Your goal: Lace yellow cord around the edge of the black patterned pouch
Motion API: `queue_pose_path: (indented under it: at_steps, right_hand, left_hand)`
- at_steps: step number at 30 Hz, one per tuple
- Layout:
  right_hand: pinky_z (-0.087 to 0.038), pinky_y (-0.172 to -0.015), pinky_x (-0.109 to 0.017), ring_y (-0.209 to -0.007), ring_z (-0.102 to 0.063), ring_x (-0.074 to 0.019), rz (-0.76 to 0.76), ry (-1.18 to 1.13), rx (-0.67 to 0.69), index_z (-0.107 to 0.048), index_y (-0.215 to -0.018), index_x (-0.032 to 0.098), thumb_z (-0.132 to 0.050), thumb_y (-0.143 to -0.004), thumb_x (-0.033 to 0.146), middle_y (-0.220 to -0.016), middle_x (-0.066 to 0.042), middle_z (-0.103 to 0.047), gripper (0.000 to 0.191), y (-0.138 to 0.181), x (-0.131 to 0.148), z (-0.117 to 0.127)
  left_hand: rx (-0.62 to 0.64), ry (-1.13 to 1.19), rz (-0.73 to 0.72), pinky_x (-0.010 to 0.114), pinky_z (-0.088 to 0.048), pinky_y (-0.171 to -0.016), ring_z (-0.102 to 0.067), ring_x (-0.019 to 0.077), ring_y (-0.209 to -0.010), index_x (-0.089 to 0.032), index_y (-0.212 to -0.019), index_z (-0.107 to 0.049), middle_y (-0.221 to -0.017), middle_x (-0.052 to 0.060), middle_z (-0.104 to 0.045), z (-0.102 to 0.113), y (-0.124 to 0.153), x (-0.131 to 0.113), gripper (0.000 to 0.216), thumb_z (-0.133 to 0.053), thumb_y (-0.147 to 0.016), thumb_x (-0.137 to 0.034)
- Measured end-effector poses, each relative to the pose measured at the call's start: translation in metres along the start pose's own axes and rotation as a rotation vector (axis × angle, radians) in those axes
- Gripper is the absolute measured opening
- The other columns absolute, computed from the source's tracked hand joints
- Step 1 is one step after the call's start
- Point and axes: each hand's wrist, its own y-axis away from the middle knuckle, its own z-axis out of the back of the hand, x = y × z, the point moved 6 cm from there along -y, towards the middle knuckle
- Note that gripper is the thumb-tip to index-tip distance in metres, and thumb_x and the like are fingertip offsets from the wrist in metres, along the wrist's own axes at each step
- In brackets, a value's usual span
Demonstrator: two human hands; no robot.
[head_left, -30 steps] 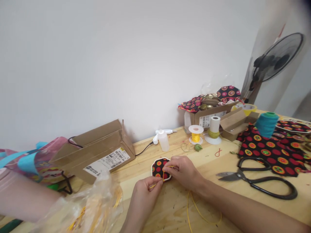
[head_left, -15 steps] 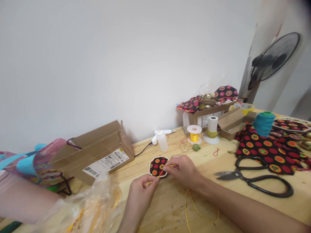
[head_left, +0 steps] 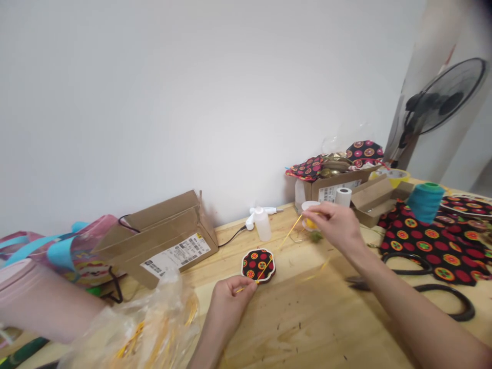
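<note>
Over the table (head_left: 292,312), left hand (head_left: 230,302) and right hand (head_left: 338,225) pinch yellow cord (head_left: 291,233) between fingers (head_left: 318,210), scissors (head_left: 417,272) partly hidden.

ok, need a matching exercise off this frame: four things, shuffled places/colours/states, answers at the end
1. left hand
2. right hand
3. scissors
4. thread cone

A. partly hidden behind the right forearm
B. teal-blue
C. pinching yellow cord at the near edge of the patterned patch
D. raised, partly covering a white spool

Pairs: 1-C, 2-D, 3-A, 4-B
</note>
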Motion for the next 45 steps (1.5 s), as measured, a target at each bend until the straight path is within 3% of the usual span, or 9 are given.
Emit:
queue_pose_path:
  at_steps: [4,8,10,13,17,24,38,41,45]
  right_hand:
    - [-0.035,-0.05,-0.023,-0.055,-0.05,-0.0137,-0.059,0.092,-0.259,-0.066,-0.076,0.02,-0.051,-0.073,0.038,-0.062,-0.001,-0.058,0.024,-0.009,-0.021,0.031]
    - [-0.037,-0.066,-0.033,-0.074,-0.051,-0.0202,0.132,0.227,-0.308,-0.065,-0.079,0.019,-0.05,-0.074,0.03,-0.077,-0.005,-0.06,0.02,-0.001,0.005,0.025]
    - [-0.038,-0.07,-0.032,-0.076,-0.052,-0.0188,0.321,0.092,-0.135,-0.064,-0.078,0.018,-0.048,-0.076,0.026,-0.077,-0.006,-0.062,0.019,0.013,0.035,-0.001]
    - [-0.038,-0.07,-0.03,-0.078,-0.051,-0.0175,0.593,-0.019,0.407,-0.063,-0.083,0.021,-0.055,-0.073,0.028,-0.083,-0.004,-0.062,0.015,0.048,0.08,-0.059]
    - [-0.037,-0.068,-0.027,-0.074,-0.051,-0.0155,0.711,-0.097,0.68,-0.064,-0.076,0.02,-0.057,-0.074,0.028,-0.075,-0.002,-0.063,0.011,0.076,0.097,-0.093]
    - [-0.038,-0.068,-0.024,-0.074,-0.051,-0.0136,0.577,-0.281,0.655,-0.063,-0.078,0.019,-0.049,-0.08,0.022,-0.079,-0.002,-0.062,0.014,0.07,0.08,-0.088]
    - [-0.033,-0.064,-0.024,-0.066,-0.049,-0.0121,0.387,-0.161,0.536,-0.062,-0.066,0.019,-0.045,-0.079,0.02,-0.066,-0.001,-0.059,0.021,0.066,0.068,-0.084]
    - [-0.032,-0.056,-0.021,-0.059,-0.046,-0.0103,0.223,-0.288,0.556,-0.061,-0.066,0.017,-0.046,-0.078,0.022,-0.063,0.0,-0.056,0.02,0.06,0.064,-0.082]
    - [-0.023,-0.041,-0.018,-0.042,-0.03,-0.0057,-0.295,-0.706,0.726,-0.055,-0.058,0.014,-0.047,-0.075,0.031,-0.046,0.006,-0.037,0.026,0.059,0.054,-0.08]
  left_hand:
    - [0.015,0.045,0.036,0.018,-0.013,-0.039,-0.021,0.0051,-0.038,-0.011,-0.065,-0.062,-0.04,-0.008,-0.035,0.0,-0.002,0.005,0.034,-0.06,-0.057,-0.044]
    - [0.002,0.066,-0.011,0.017,-0.019,-0.042,-0.029,0.0064,-0.042,-0.012,-0.063,-0.06,-0.045,-0.006,-0.043,0.002,-0.003,0.006,0.03,-0.06,-0.059,-0.041]
    - [-0.005,0.064,-0.025,0.018,-0.023,-0.043,-0.034,0.0076,-0.045,-0.012,-0.063,-0.06,-0.048,-0.004,-0.047,0.003,-0.004,0.006,0.028,-0.059,-0.061,-0.039]
    - [0.026,0.086,-0.021,0.019,-0.028,-0.046,-0.04,0.0095,-0.048,-0.012,-0.064,-0.062,-0.051,-0.002,-0.053,0.001,-0.005,0.005,0.026,-0.059,-0.061,-0.037]
    - [0.106,0.113,-0.031,0.021,-0.033,-0.051,-0.048,0.0132,-0.055,-0.011,-0.069,-0.067,-0.059,0.002,-0.062,-0.003,-0.003,0.002,0.027,-0.057,-0.063,-0.036]
    - [0.147,0.159,0.021,0.023,-0.037,-0.054,-0.054,0.0167,-0.058,-0.013,-0.077,-0.069,-0.064,0.003,-0.067,-0.004,-0.004,0.005,0.027,-0.057,-0.064,-0.033]
    - [0.115,0.023,-0.068,0.025,-0.039,-0.059,-0.056,0.0212,-0.067,-0.019,-0.083,-0.07,-0.072,0.002,-0.07,-0.007,0.0,-0.006,0.025,-0.056,-0.068,-0.034]
    - [0.075,0.051,-0.073,0.024,-0.04,-0.061,-0.056,0.0211,-0.07,-0.018,-0.082,-0.069,-0.075,0.003,-0.07,-0.004,-0.001,-0.005,0.025,-0.057,-0.067,-0.034]
    - [0.083,0.112,-0.062,0.022,-0.039,-0.057,-0.056,0.0182,-0.065,-0.015,-0.082,-0.069,-0.072,0.004,-0.069,-0.004,-0.003,0.001,0.026,-0.058,-0.066,-0.034]
